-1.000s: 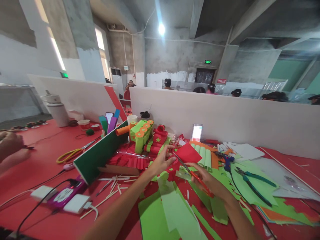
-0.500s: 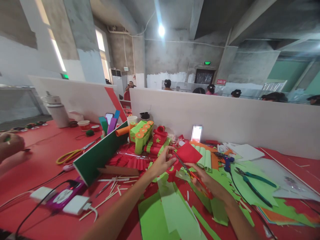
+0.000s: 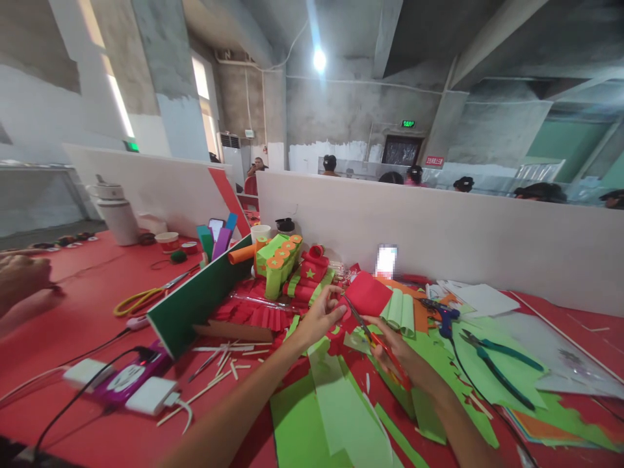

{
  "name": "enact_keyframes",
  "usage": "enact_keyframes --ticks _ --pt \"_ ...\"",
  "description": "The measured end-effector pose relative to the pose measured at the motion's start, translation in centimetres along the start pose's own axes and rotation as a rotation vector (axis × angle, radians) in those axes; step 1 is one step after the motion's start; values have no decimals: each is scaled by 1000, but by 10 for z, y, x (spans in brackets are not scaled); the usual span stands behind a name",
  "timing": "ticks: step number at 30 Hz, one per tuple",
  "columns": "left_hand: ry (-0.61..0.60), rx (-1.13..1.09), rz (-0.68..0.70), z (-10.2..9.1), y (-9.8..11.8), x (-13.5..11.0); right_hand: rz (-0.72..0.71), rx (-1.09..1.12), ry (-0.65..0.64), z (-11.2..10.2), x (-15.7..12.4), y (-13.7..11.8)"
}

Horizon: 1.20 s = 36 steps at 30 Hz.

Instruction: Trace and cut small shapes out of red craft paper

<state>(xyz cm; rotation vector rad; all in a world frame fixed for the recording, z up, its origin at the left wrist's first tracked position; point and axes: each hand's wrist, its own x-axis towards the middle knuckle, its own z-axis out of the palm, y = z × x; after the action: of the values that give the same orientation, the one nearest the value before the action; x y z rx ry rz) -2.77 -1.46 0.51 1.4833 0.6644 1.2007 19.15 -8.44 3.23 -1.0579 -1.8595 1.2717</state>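
Red paper (image 3: 369,294), a smooth flat piece with a straight far edge, is raised above the middle of the red tabletop (image 3: 92,286), toward the far edge where a white partition (image 3: 439,227) stands. The left hand (image 3: 322,313) pinches its near-left margin between thumb and fingers. The right hand (image 3: 394,348) is closed around the orange-red handles of slim metal scissors (image 3: 364,323), whose blades meet the same margin beside the left fingertips; how far the blades are parted, I cannot tell.

Just behind the left hand sit red paper rolls (image 3: 311,273) bearing a yellow-green star, next to a boxy lime paper model (image 3: 277,255) topped with orange discs. Pale green paper tubes (image 3: 402,311) lie right of the red paper, then a blue glue gun (image 3: 446,323) and, toward the right edge, pliers (image 3: 487,359) with curved teal handles. Flat green sheets (image 3: 336,409) overlap at the near edge. Thin pale wooden sticks (image 3: 229,364) scatter left of them, before an upright dark green board (image 3: 195,302). At the left edge shows another person's hand (image 3: 24,279).
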Motion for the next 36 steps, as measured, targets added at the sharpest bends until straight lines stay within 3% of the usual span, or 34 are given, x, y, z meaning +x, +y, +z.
enact_keyframes --ticks 25,30,36 --pt "-37 -3 -49 -2 2 0 61 97 -49 -3 1 -3" --pt "-39 21 -28 -3 3 -2 76 86 -31 -6 4 8" --pt "65 86 7 -6 0 0 101 113 -8 -6 7 16"
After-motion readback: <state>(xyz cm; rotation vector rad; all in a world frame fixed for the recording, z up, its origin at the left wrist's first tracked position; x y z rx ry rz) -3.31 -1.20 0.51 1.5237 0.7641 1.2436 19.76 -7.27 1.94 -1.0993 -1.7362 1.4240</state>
